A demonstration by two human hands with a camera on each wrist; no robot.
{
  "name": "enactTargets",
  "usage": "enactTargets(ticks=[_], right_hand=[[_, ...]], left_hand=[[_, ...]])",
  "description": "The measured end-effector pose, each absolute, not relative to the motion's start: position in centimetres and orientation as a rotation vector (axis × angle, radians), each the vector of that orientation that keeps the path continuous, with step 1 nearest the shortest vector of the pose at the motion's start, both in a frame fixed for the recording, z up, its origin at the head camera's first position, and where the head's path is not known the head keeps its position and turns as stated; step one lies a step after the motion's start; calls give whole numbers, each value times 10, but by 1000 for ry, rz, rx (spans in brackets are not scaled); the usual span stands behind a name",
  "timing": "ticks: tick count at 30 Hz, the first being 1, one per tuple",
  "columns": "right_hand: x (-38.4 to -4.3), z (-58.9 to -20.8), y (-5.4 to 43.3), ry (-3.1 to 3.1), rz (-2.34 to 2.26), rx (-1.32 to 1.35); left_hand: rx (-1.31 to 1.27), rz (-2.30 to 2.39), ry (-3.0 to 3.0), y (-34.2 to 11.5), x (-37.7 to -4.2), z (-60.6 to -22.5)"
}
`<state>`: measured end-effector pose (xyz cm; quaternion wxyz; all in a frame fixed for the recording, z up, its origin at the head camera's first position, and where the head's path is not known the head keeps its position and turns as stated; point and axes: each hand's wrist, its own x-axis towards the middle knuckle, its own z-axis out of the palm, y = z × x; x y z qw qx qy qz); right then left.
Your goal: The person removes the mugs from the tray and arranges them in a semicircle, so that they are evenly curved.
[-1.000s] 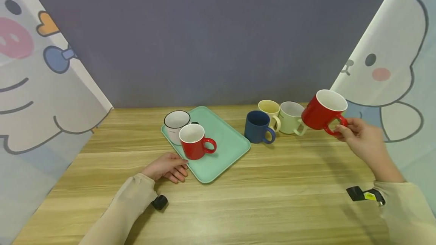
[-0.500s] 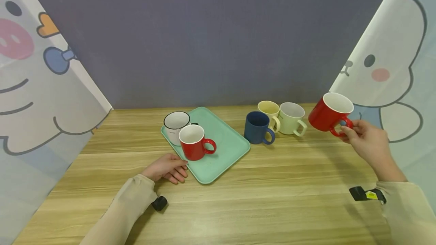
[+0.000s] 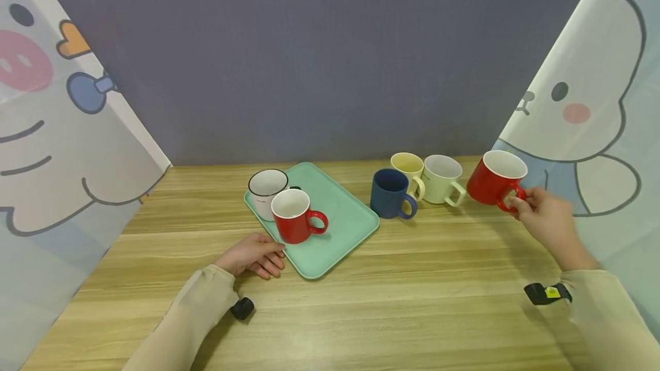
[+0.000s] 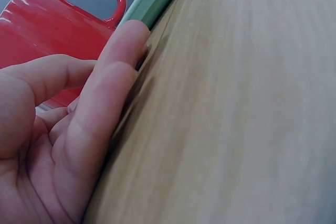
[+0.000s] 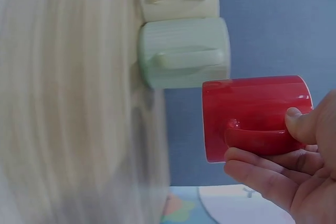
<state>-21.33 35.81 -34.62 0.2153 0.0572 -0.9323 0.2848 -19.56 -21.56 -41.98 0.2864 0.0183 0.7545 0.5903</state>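
My right hand point(image 3: 549, 219) pinches the handle of a red mug point(image 3: 487, 184) with a white inside. In the right wrist view that red mug point(image 5: 247, 103) hangs a little above the table, beside the pale green mug point(image 5: 184, 51). My left hand point(image 3: 252, 253) holds the near left rim of a mint-green tray point(image 3: 340, 216), thumb on the rim and fingers along its outer side; the exact contact is partly hidden. On the tray stand a second red mug point(image 3: 296, 227), handle to the right, and a white mug point(image 3: 262, 199) with a black rim.
A blue mug point(image 3: 387, 196), a yellow mug point(image 3: 408, 164) and the pale green mug stand close together right of the tray, handles pointing right. Behind the wooden table point(image 3: 387, 302) rises a grey wall point(image 3: 330, 62). Printed cartoon panels flank both sides.
My right hand has lowered the red mug, which first shifted right away from the pale green mug and then slightly back left. My left hand and the tray have stayed put.
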Motion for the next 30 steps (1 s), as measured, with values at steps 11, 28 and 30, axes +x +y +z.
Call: enactTargets(ticks=[11, 28, 30], right_hand=[[-222, -371, 363, -2577, 677, 181], [-231, -386, 357, -2586, 648, 193], [-231, -388, 356, -2597, 640, 195]], left_hand=[[111, 1578, 1997, -215, -195, -418], [63, 1576, 2025, -215, -196, -420], [67, 1575, 2026, -214, -195, -419]])
